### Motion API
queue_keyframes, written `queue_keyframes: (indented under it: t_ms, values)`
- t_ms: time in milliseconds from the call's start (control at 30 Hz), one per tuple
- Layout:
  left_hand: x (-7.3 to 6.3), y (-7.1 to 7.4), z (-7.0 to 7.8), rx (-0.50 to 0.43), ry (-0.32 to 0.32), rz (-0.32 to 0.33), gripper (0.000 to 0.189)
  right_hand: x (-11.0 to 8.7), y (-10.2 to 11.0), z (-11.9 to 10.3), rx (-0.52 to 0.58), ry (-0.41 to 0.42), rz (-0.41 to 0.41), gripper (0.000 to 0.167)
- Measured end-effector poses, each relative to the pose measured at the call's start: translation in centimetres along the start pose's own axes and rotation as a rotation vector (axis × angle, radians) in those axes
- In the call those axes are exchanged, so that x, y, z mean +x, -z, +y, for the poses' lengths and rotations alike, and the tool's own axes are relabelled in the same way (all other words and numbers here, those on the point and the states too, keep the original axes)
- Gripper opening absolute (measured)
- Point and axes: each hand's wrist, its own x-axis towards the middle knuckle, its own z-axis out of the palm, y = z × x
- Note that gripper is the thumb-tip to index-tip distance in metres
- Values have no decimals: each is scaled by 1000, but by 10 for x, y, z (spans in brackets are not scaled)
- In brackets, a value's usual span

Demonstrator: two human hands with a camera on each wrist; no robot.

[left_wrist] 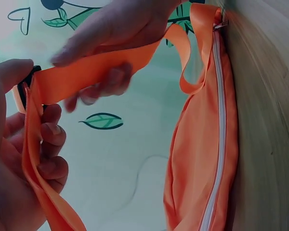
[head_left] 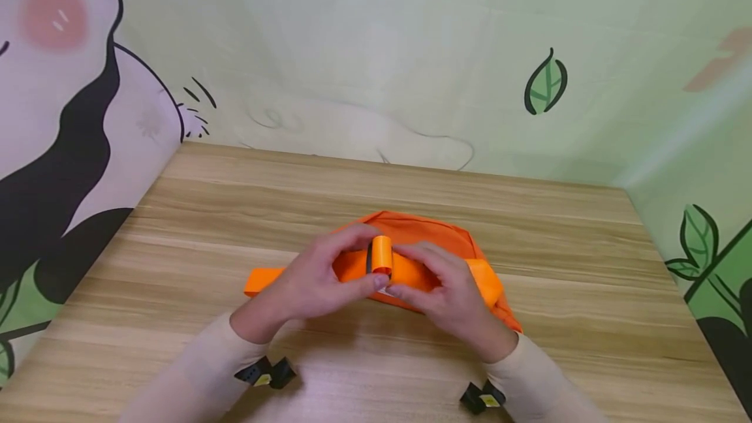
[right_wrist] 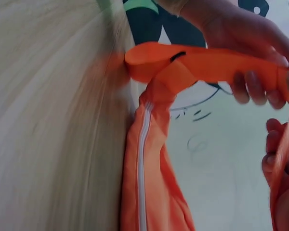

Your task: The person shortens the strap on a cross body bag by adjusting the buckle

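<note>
An orange zippered bag (head_left: pixel 423 227) lies on the table behind both hands, its orange strap (left_wrist: pixel 96 72) raised in front of it. My left hand (head_left: pixel 320 276) pinches the strap at a black buckle (left_wrist: pixel 24 89), its thumb against the buckle and its fingers curled behind the webbing. From the other side, my right hand (head_left: pixel 449 282) grips the strap between thumb and fingers. A rolled strap end (head_left: pixel 382 253) stands up between the two thumbs. The bag's white zipper (right_wrist: pixel 145 144) looks closed along the visible length.
Under everything is a wood-grain table (head_left: pixel 205 214). A printed wall (head_left: pixel 376 51) with a panda and leaves rises behind and at both sides. Black devices (head_left: pixel 264 374) are worn at the wrists. A strap loop (head_left: pixel 261 279) sticks out left of the bag.
</note>
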Motion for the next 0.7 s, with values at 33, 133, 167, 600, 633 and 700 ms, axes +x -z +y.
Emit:
queue_keyframes:
  t_ms: [33,133,167,600,633,700]
  values:
    - [-1,1,0,-9,4,8,40,-1,2,0,-23,-13,-14,47]
    - [-3,5,-1,-15,-6,43,39,-5,7,2,-79,-41,-35,52]
    - [-3,6,-1,-19,-16,52,39,-6,8,3,-93,-48,-37,53]
    - [-3,7,-5,-73,-25,14,48,-11,7,6,-37,-33,-18,43]
    - [-3,7,-4,-71,-9,11,50,-11,6,5,-35,-38,-18,42]
    - [-3,7,-4,-47,19,5,54,-11,5,4,-34,-43,-20,42]
